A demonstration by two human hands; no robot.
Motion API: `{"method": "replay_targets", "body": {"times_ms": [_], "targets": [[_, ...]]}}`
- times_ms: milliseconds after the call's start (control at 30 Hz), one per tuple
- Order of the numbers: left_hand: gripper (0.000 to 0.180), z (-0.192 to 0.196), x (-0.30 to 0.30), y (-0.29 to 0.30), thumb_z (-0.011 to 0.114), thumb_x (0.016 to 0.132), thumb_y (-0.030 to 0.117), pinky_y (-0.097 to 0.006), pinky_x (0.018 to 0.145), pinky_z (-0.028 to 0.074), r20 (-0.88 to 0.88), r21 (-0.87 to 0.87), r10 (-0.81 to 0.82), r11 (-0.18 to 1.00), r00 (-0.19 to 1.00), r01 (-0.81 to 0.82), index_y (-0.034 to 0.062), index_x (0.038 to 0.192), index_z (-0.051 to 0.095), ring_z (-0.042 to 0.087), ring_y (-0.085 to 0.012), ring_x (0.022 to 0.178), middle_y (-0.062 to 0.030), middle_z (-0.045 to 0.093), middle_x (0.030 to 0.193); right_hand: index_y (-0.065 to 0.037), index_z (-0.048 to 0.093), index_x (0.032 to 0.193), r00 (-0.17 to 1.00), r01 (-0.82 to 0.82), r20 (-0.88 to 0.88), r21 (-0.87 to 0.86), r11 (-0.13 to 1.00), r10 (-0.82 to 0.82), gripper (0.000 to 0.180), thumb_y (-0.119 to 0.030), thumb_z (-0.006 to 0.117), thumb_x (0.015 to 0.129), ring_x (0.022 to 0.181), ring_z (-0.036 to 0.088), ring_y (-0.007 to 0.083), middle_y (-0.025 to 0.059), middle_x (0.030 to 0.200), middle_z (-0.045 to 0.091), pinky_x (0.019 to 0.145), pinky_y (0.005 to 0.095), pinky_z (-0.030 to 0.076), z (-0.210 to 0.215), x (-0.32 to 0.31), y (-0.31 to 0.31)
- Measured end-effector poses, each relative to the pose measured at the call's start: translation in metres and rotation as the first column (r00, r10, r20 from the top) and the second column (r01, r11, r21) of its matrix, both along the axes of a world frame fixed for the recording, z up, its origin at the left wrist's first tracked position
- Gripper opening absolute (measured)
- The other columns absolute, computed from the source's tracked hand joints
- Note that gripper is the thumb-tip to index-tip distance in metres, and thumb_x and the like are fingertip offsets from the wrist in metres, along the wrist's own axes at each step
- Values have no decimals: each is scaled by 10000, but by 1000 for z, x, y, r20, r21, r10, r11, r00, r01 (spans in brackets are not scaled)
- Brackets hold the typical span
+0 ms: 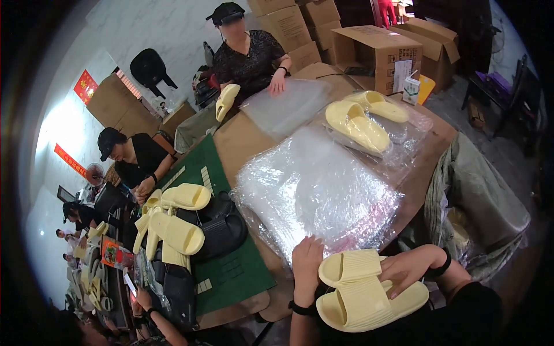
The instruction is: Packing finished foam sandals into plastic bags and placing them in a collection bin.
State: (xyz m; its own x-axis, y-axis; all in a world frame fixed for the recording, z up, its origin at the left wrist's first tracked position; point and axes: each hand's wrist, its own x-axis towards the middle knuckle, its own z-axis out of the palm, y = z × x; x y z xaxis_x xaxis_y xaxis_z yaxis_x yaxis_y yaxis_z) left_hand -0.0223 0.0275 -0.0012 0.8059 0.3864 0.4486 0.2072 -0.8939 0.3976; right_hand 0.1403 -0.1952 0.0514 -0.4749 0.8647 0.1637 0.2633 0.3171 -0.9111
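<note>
Close to me at the lower right, my right hand (408,270) grips a pair of pale yellow slippers (369,304) with ribbed straps, its fingers over their footbeds. The slippers lie side by side, toes to the left. Just left of them, my left hand (307,259) rests on the near edge of a stack of clear plastic bags (311,190), fingers close together and bent down onto the film. Its thumb is hard to make out. Beyond the stack, another yellow pair (360,124) sits on clear plastic.
A green mat (242,271) at left bears yellow slippers (179,230) and black slippers (222,233). Across the table, a person (248,57) holds one yellow slipper (227,102); others work along the left. Cardboard boxes (378,55) stand behind; a grey sack (479,190) hangs at right.
</note>
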Motion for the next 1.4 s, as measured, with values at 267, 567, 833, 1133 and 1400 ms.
{"method": "replay_targets", "body": {"times_ms": [267, 567, 833, 1133, 1400], "targets": [[173, 3, 4, 6, 576, 869, 84, -460, 943, 385, 70, 29, 230, 972, 971, -233, 16, 1027, 574, 550, -305, 1029, -123, 610, 1070, 19, 565, 1179, 1000, 9, 19, -17, 1000, -8, 426, -285, 647, 893, 1033, 534, 302, 197, 1040, 579, 882, 371, 414, 6, -1, 2], [192, -1, 3, 6, 588, 830, 88, -404, 899, 397, 89, -13, 224, 975, 971, -224, 41, 1016, 574, 567, -260, 952, -101, 624, 1016, 20, 568, 1176, 999, 23, -30, 1, 1000, -23, 420, -275, 652, 889, 997, 537, 285, 182, 1014, 576, 869, 361, 418, 14, -4, 4], [154, -10, 6, 8, 543, 880, 103, -412, 873, 403, 150, -16, 281, 959, 948, -282, 28, 1011, 574, 572, -293, 925, -130, 621, 971, 20, 540, 1235, 997, -21, -68, 18, 1000, 22, 452, -253, 647, 891, 1173, 481, 313, 206, 1221, 537, 997, 393, 358, 16, -3, 7], [226, -3, 6, 6, 628, 814, 122, -441, 795, 411, 172, -42, 271, 963, 947, -267, 3, 999, 572, 557, -334, 843, -151, 587, 870, 13, 544, 1240, 999, -24, -46, -21, 999, 23, 453, -255, 650, 890, 1193, 472, 320, 203, 1233, 538, 1006, 386, 353, 10, -3, 6], [223, -16, 5, 8, 580, 859, 124, -424, 882, 428, -2, 50, 69, 996, 998, -68, 54, 1068, 608, 573, -309, 1019, -125, 638, 1038, 14, 554, 1226, 1000, 0, -27, 36, 999, 1, 442, -254, 655, 888, 1162, 487, 325, 197, 1213, 541, 986, 388, 372, 8, -4, 6]]}}
